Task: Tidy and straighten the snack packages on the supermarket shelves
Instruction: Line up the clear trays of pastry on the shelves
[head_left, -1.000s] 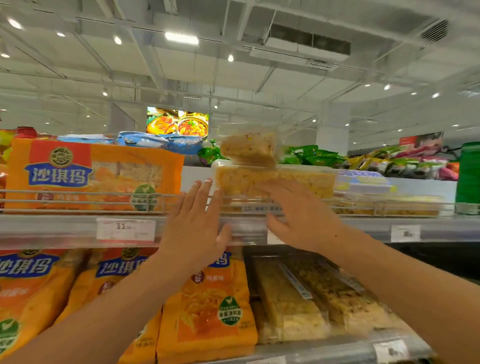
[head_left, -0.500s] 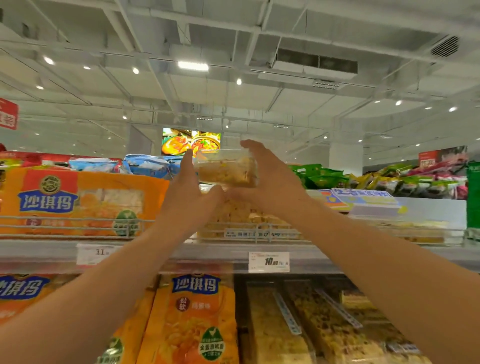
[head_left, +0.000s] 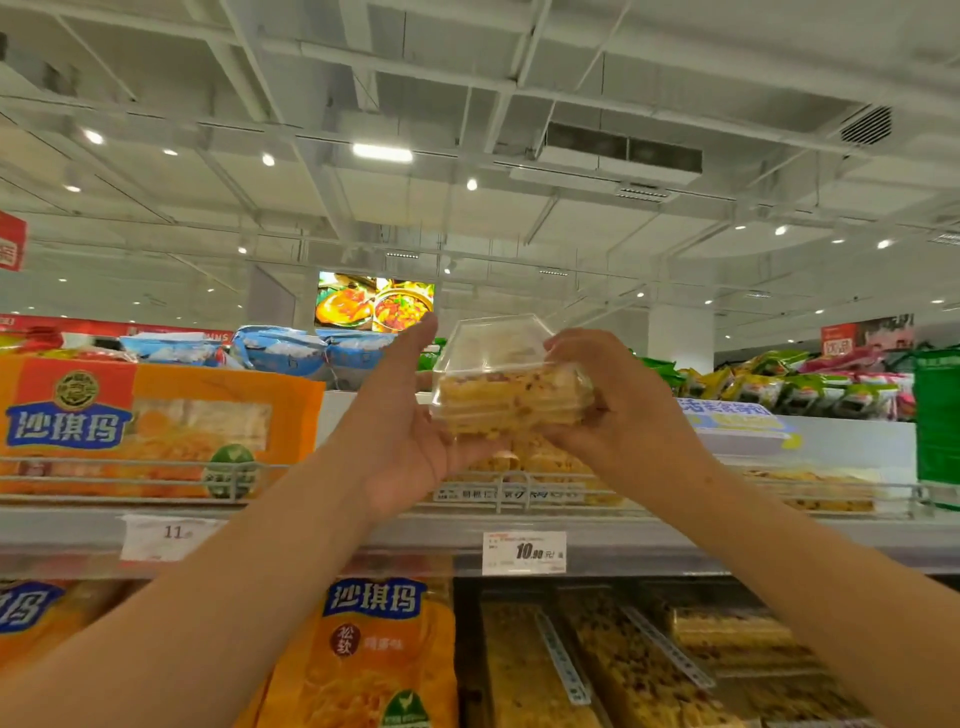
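Starting far left, an orange snack bag (head_left: 156, 423) is seen lying flat on the top shelf (head_left: 311, 535) behind the wire rail (head_left: 130, 467), a price tag (head_left: 166, 538) clipped below it. The left hand (head_left: 410, 441) is raised above the shelf, fingers straight and together, palm pressed against the left end of a clear plastic snack box (head_left: 511, 395). The box is held in the air between both hands, tilted, lid side up, over more clear boxes (head_left: 540, 462) stacked on the shelf. The right hand (head_left: 618, 400) is curled round the box's right end, fingertips clamped on the near edge. Further right, another flat box (head_left: 737, 423) and a second price tag (head_left: 523, 552) are noted.

Risk, judged: the left side is only pressed, not gripped, so the box could slip if palm pressure is eased. The thin lid could pop open under squeeze. If it is set down tilted, the stack beneath could be knocked askew or pushed over the rail.
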